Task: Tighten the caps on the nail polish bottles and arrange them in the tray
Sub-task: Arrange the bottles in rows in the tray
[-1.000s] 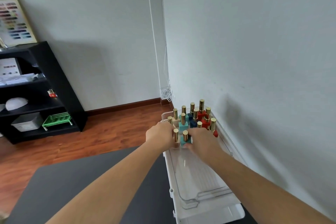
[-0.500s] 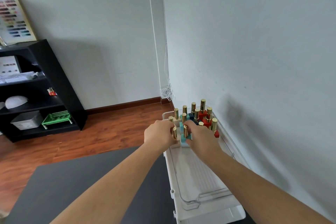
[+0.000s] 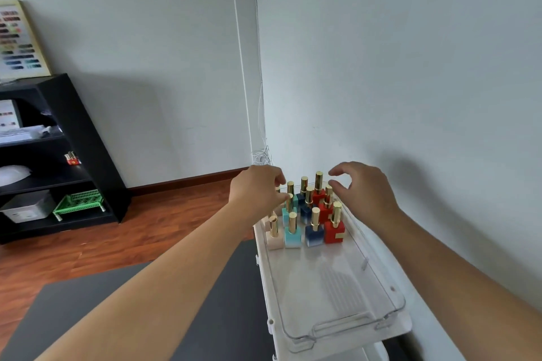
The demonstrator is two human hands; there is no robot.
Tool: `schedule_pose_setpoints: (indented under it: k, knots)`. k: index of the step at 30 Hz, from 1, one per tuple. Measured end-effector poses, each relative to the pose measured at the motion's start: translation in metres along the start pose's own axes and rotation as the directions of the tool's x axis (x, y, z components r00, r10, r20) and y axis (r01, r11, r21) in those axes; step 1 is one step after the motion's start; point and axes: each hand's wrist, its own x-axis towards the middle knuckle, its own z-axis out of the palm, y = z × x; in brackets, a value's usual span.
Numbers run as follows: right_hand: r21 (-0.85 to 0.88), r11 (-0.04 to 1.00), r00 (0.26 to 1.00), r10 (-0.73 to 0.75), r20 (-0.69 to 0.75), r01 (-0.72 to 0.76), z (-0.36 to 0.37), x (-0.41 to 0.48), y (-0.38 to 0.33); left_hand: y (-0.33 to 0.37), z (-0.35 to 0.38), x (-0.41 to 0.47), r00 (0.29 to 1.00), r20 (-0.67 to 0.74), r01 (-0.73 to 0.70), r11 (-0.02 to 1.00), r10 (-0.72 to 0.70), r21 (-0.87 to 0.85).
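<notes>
Twelve or so nail polish bottles (image 3: 305,215) standing upright in rows at the far end of the clear tray (image 3: 337,302): front row of four, pale pink, teal, navy, red, all gold-capped. Exact count unsure, pink ones at back left hidden behind the left hand (image 3: 258,190). Left fingers curled close by a teal bottle's cap, contact unclear. Right hand (image 3: 360,187) hovering spread, holding nothing, beside the red bottles. Black shelf (image 3: 73,138) cut off at left.

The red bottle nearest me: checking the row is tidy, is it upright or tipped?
Upright. The red bottle stands on its base in the clear tray, gold cap pointing straight up, in line with its front-row neighbours.
</notes>
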Motion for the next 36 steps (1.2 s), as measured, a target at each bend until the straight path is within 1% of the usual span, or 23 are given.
schedule_pose_setpoints:
  k: [4, 7, 10, 15, 21, 26, 31, 36]
  knots:
    - [-0.113, 0.993, 0.982, 0.062, 0.18, -0.042, -0.002, 0.022, 0.021, 0.024, 0.009, 0.018, 0.994, 0.095, -0.05, 0.997, 0.044, 0.063]
    - [-0.08, 0.995, 0.947, 0.076, 0.312, -0.053, 0.003, 0.027, 0.033, 0.036, 0.022, 0.027, 0.987, 0.15, -0.068, 0.992, 0.052, 0.103]
    - [-0.034, 0.998, 0.927, 0.065, 0.369, -0.056, 0.009, 0.029, 0.037, 0.043, 0.033, 0.034, 0.988, 0.149, -0.055, 0.99, 0.035, 0.133]
    - [0.006, 1.0, 0.932, 0.009, 0.363, -0.012, 0.015, 0.031, 0.035, 0.047, 0.042, 0.04, 0.993, 0.119, -0.037, 0.978, 0.013, 0.204]
    - [-0.01, 1.0, 0.947, -0.023, 0.322, 0.027, 0.024, 0.03, 0.035, 0.042, 0.047, 0.044, 0.992, 0.127, -0.033, 0.991, 0.016, 0.131]
    - [-0.06, 0.998, 0.956, -0.012, 0.294, 0.031, 0.026, 0.033, 0.037, 0.036, 0.052, 0.046, 0.995, 0.098, -0.009, 0.996, 0.0, 0.094]
    - [-0.084, 0.996, 0.97, 0.01, 0.242, 0.01, 0.029, 0.037, 0.039, 0.035, 0.055, 0.047, 0.997, 0.078, -0.014, 0.996, 0.007, 0.09]
    - [-0.099, 0.995, 0.976, -0.005, 0.218, 0.027, 0.035, 0.039, 0.037, 0.036, 0.058, 0.049, 0.998, 0.066, -0.026, 0.995, 0.02, 0.098]
